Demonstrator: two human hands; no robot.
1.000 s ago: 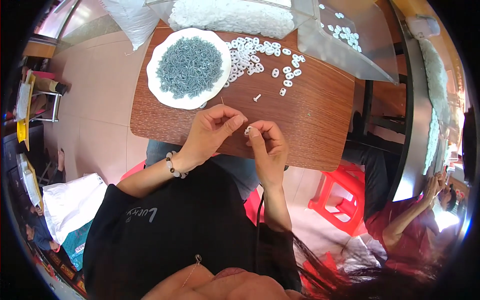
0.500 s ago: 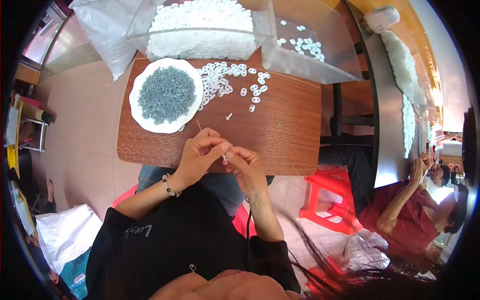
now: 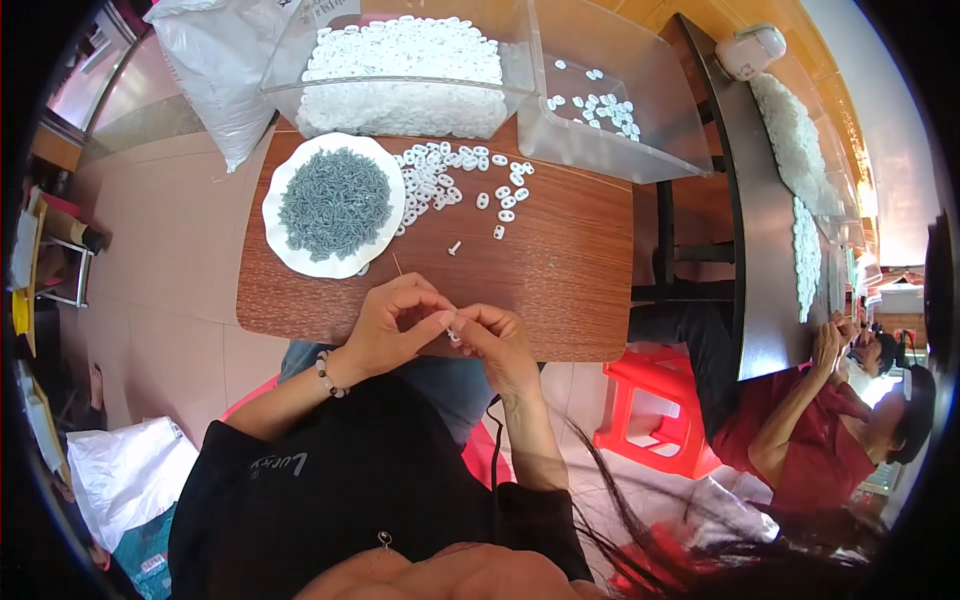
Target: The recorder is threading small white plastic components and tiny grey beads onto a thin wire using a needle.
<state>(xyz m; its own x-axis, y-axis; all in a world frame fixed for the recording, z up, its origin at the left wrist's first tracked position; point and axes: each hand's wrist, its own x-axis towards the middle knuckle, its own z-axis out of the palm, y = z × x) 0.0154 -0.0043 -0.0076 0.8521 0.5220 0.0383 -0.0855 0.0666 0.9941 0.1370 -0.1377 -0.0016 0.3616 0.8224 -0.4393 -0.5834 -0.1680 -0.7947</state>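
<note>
My left hand (image 3: 398,322) and my right hand (image 3: 502,345) meet fingertip to fingertip over the near edge of the brown table. A small white plastic piece (image 3: 454,337) shows beneath my right thumb, pinched in the right fingers. My left thumb and forefinger are closed right beside it; what lies between them is hidden. Just past the left knuckles pokes a thin light stick (image 3: 397,263); whether I hold it, I cannot tell. Beyond the hands lies a small white piece with a shaft (image 3: 454,248). White oval two-hole pieces (image 3: 430,185) are scattered farther off, beside small grey screws (image 3: 335,203).
A scalloped white plate (image 3: 279,246) holds the screws. Behind it, one clear bin (image 3: 400,88) is heaped with white pieces; another bin (image 3: 620,150) has several. A red stool (image 3: 650,405) stands right, near a co-worker in dark red (image 3: 800,425) at a dark table (image 3: 765,330).
Both hands remain pinched together at the table's near edge, with only slight finger movement. The table and bins sit a little lower in the view as the head has shifted.
</note>
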